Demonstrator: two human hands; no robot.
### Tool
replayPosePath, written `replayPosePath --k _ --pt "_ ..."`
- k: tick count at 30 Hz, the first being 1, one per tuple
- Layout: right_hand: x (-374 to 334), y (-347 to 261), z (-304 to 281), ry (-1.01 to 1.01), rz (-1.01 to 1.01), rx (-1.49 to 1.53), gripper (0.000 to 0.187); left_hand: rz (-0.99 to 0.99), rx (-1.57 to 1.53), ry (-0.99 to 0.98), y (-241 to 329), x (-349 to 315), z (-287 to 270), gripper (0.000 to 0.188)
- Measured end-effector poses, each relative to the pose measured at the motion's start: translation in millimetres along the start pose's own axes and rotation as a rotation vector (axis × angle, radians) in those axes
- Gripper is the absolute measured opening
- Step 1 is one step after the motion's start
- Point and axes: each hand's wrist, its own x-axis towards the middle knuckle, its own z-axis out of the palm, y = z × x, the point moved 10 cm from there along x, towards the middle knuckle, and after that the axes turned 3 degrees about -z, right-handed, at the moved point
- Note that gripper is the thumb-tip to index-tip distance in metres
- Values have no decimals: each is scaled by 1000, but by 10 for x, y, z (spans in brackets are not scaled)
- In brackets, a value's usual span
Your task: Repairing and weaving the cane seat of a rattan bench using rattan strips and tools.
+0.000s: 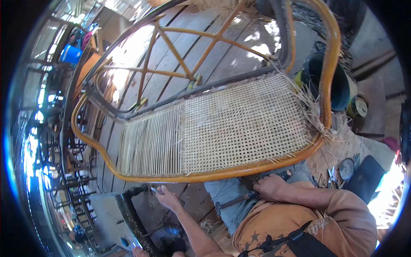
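Note:
A large rattan frame (209, 176) with a glossy brown rim lies across the view in front of me. Open-hole cane webbing (244, 124) fills its middle and right; at its left end parallel cane strands (150, 141) run one way only. Loose cane ends (314, 113) stick out at the right. Below the near rim, my left hand (168, 198) pinches a short whitish stick (154, 189) that looks like a cigarette. My right hand (272, 187) lies on my lap, fingers curled over a dark rod-like tool (233, 201); its grip is partly hidden.
A dark curved chair arm (132, 218) stands at lower left. Right of the frame are a dark bucket (336, 81), a tin can (358, 106), pliers (332, 174) and a round disc (346, 168). A blue pail (71, 54) hangs far left. Dark frames crowd the left side.

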Motion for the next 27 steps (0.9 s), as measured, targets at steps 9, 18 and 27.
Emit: replayPosePath --k 9,18,27 --pt "-1999 1229 -161 73 507 388 33 982 344 -783 1311 -2510 2573 22" --pt "-3341 1455 976 483 912 217 31 1160 695 -755 1413 -2955 3827 29" --pt "-2029 1342 -885 979 431 476 15 499 480 -1038 1463 -2523 2906 32"
